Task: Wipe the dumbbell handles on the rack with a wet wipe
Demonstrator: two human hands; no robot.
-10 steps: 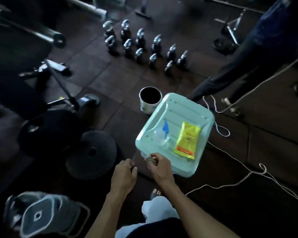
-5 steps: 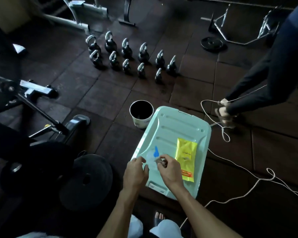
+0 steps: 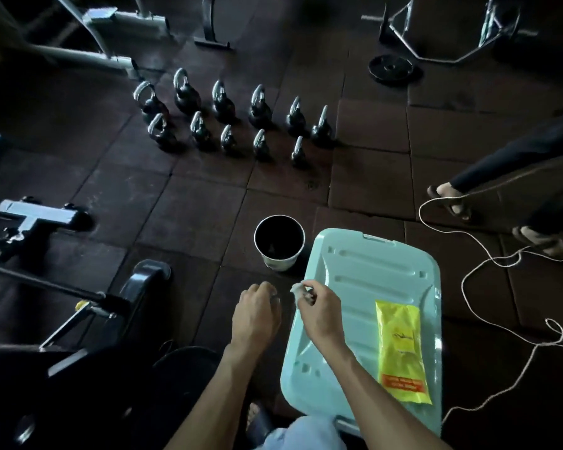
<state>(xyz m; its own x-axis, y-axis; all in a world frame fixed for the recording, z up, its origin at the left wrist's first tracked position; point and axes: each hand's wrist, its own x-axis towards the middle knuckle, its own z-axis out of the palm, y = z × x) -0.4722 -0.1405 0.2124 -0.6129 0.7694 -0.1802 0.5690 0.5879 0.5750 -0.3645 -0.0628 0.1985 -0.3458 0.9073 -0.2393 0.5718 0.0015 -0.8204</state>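
The wet wipe (image 3: 297, 290) is a small crumpled white scrap at lower centre of the frame, with no clear long axis; its free tip pokes toward the upper left, out past the fingertips. The right hand (image 3: 319, 315) pinches it between thumb and curled fingers, holding it just over the left edge of the pale green lid (image 3: 381, 274), so the wipe sits at the top of that hand and a little to the right of the left hand (image 3: 255, 315). The left hand hangs just beside it with fingers curled under; whether it holds anything cannot be told. The two hands are close but not touching.

On the lid, to the right of the right hand, lies a yellow packet (image 3: 400, 349), flat, its long axis running from the upper part of the lid down toward the bottom of the frame. An orange band near its lower end carries small pale lettering, too blurred to read; a faint dark mark sits mid-packet.

Just above the hands, touching the lid's upper left corner in the view, stands a white bucket (image 3: 279, 243) with a dark inside. Two rows of kettlebells (image 3: 225, 121) stand on the dark rubber floor tiles in the upper centre. A white cord (image 3: 488, 254) loops across the floor at right, near another person's sandalled feet (image 3: 450, 203). A weight plate (image 3: 391, 70) lies at upper right, and bench frames fill the left side
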